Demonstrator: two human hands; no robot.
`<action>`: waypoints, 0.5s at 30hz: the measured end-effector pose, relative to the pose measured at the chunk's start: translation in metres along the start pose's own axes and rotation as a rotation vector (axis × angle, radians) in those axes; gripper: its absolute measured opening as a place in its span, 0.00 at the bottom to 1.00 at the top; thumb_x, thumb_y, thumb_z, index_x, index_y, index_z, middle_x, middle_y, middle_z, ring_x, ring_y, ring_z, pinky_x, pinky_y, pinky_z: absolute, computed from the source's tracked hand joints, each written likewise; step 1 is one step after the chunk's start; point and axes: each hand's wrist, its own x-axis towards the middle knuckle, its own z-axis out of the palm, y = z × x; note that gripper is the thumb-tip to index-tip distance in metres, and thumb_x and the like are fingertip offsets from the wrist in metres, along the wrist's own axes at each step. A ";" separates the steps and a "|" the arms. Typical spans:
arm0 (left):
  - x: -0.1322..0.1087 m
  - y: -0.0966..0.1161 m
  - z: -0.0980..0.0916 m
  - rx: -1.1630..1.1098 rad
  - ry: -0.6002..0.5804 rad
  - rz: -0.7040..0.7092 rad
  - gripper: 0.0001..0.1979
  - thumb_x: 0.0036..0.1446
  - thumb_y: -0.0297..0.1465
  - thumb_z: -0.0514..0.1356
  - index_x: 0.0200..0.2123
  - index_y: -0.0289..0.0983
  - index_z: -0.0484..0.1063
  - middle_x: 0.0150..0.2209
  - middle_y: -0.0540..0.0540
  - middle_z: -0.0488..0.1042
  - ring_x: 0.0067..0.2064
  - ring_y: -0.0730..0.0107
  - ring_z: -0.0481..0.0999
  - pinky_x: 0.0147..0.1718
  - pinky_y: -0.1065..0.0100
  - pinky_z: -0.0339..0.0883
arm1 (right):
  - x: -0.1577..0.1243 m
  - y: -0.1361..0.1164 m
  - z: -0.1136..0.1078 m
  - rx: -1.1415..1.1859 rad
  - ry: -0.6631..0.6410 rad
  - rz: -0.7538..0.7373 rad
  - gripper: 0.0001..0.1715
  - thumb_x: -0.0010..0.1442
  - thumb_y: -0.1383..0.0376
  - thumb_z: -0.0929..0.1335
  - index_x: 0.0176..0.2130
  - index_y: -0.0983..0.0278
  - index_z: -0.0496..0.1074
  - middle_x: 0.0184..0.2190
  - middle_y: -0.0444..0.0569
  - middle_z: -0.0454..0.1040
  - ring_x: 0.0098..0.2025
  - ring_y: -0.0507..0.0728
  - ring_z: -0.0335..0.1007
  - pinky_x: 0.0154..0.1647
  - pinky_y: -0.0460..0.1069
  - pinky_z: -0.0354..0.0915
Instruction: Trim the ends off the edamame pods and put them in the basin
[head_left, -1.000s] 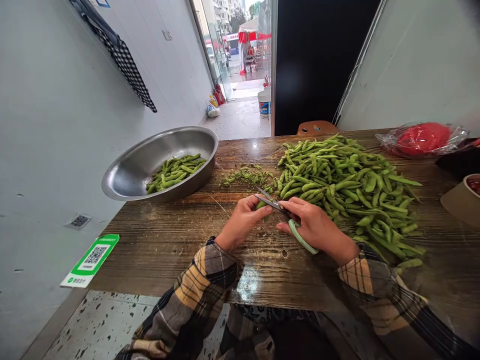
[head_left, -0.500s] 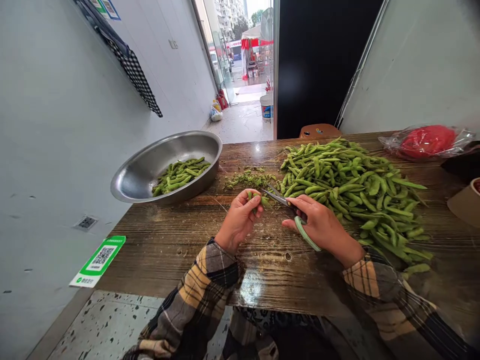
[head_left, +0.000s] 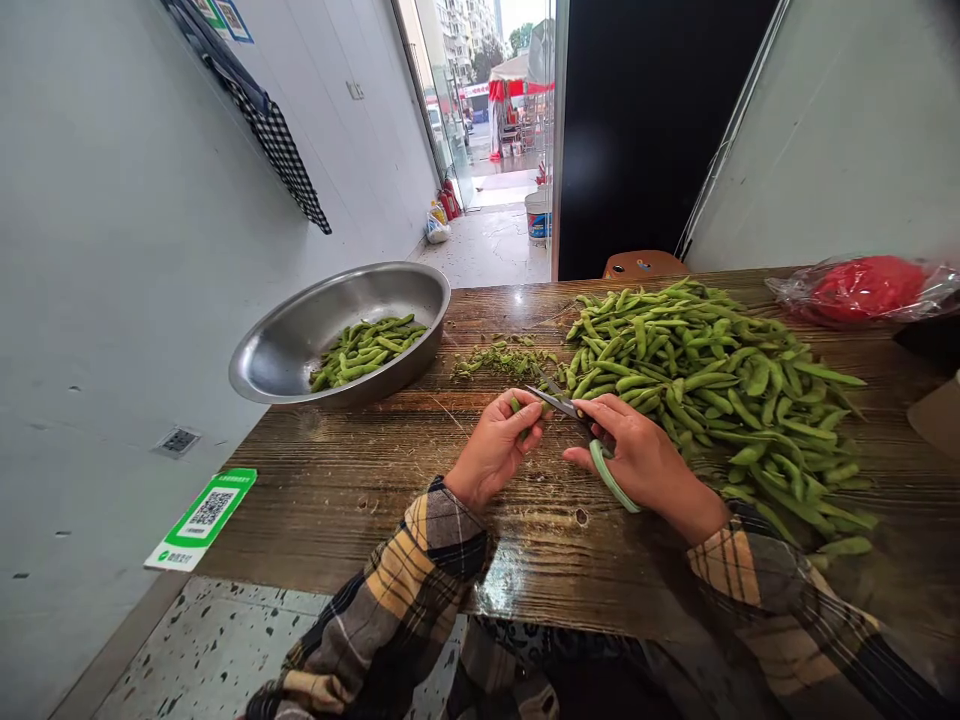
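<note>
Location: a pod [head_left: 517, 404] is in the left hand [head_left: 506, 440], raised above the table [head_left: 322, 500], just short of the trimmings [head_left: 504, 358]. The scissors [head_left: 556, 401] are in the right hand [head_left: 634, 455], beside the near left edge of the pile [head_left: 712, 375]. The bowl [head_left: 259, 372], with more pods in it, stands tilted to the far left.

Fingers: those of the left hand are closed on the pod, pinching it between thumb and fingertips. Those of the right hand grip the scissors about the pale green handle; the thumb's exact seat in the loop cannot be told.

Handling: the pod is judged light, firm but slightly yielding, and liable to bruise or split if pressed hard; the skin may slip when damp. It is best taken by the middle, leaving the end near the blades exposed. The scissors are judged stiff and modest in weight; the handle loops are the only proper hold, the blades being a cutting hazard to the left fingertips nearby.

Orientation: the scissors' long axis runs obliquely, handle towards the near right, blade tips towards the far left, the blades slightly parted. The pod is largely covered by the fingers; green shows at both sides of the thumb tip, one end appearing to point right, towards the blades. Its full axis, and any contact with the blades, cannot be confirmed.
</note>
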 end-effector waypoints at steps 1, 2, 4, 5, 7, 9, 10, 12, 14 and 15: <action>-0.001 -0.001 0.001 0.031 -0.023 -0.004 0.14 0.47 0.32 0.69 0.31 0.33 0.67 0.29 0.49 0.73 0.22 0.85 0.66 0.19 0.81 0.55 | 0.000 0.000 0.000 0.002 0.008 -0.004 0.28 0.58 0.57 0.71 0.55 0.64 0.66 0.44 0.52 0.71 0.35 0.56 0.70 0.39 0.53 0.70; -0.001 -0.002 0.002 0.060 -0.041 -0.005 0.14 0.48 0.33 0.69 0.32 0.33 0.67 0.28 0.49 0.73 0.22 0.84 0.65 0.19 0.81 0.54 | 0.000 0.001 0.000 0.002 0.013 -0.009 0.28 0.58 0.57 0.70 0.55 0.64 0.66 0.44 0.52 0.71 0.35 0.56 0.70 0.39 0.53 0.70; -0.002 -0.003 0.003 0.112 -0.057 -0.001 0.14 0.49 0.34 0.68 0.33 0.33 0.68 0.27 0.50 0.72 0.21 0.84 0.63 0.18 0.80 0.51 | 0.000 0.001 0.000 -0.001 0.020 -0.022 0.27 0.59 0.57 0.70 0.54 0.65 0.67 0.42 0.51 0.71 0.34 0.55 0.69 0.37 0.52 0.69; -0.002 -0.003 0.002 0.135 -0.057 0.004 0.14 0.50 0.35 0.68 0.34 0.33 0.69 0.26 0.50 0.72 0.21 0.84 0.62 0.17 0.79 0.50 | 0.000 0.002 -0.001 -0.005 0.025 -0.026 0.26 0.59 0.57 0.70 0.54 0.65 0.67 0.41 0.51 0.71 0.33 0.55 0.69 0.37 0.52 0.69; -0.002 -0.002 0.001 0.168 -0.045 0.022 0.14 0.50 0.35 0.67 0.34 0.33 0.70 0.25 0.51 0.71 0.20 0.84 0.60 0.17 0.79 0.47 | 0.001 0.002 -0.001 -0.018 0.027 -0.027 0.24 0.59 0.57 0.70 0.52 0.66 0.68 0.39 0.50 0.71 0.34 0.56 0.69 0.36 0.51 0.68; -0.001 0.000 -0.001 0.202 -0.021 0.047 0.14 0.49 0.35 0.68 0.34 0.33 0.71 0.24 0.51 0.70 0.20 0.84 0.59 0.17 0.78 0.46 | 0.001 0.001 -0.003 -0.037 0.015 -0.017 0.23 0.59 0.58 0.70 0.51 0.66 0.69 0.38 0.50 0.71 0.34 0.56 0.69 0.36 0.51 0.67; -0.001 0.001 -0.002 0.221 -0.009 0.059 0.14 0.49 0.35 0.68 0.34 0.33 0.71 0.24 0.52 0.70 0.20 0.84 0.59 0.17 0.78 0.46 | 0.002 0.000 -0.004 -0.043 0.001 -0.011 0.23 0.59 0.59 0.70 0.51 0.67 0.69 0.38 0.50 0.71 0.34 0.56 0.69 0.36 0.51 0.67; 0.000 0.003 -0.003 0.261 0.015 0.075 0.14 0.48 0.36 0.68 0.34 0.33 0.72 0.24 0.51 0.70 0.20 0.84 0.59 0.17 0.78 0.46 | 0.002 -0.001 -0.005 -0.063 -0.019 -0.011 0.24 0.59 0.59 0.70 0.52 0.67 0.69 0.39 0.51 0.72 0.34 0.56 0.69 0.35 0.50 0.67; 0.002 0.005 -0.004 0.277 0.036 0.075 0.14 0.47 0.36 0.68 0.33 0.33 0.72 0.23 0.52 0.70 0.20 0.83 0.58 0.17 0.78 0.46 | 0.003 -0.002 -0.007 -0.091 -0.043 0.007 0.25 0.59 0.59 0.70 0.53 0.66 0.69 0.41 0.51 0.72 0.36 0.56 0.70 0.37 0.50 0.66; 0.003 0.006 -0.005 0.275 0.050 0.073 0.14 0.46 0.37 0.69 0.33 0.33 0.72 0.23 0.52 0.69 0.20 0.83 0.58 0.16 0.78 0.45 | 0.004 -0.003 -0.008 -0.105 -0.055 0.015 0.25 0.59 0.59 0.71 0.53 0.66 0.69 0.42 0.51 0.72 0.37 0.56 0.71 0.38 0.50 0.66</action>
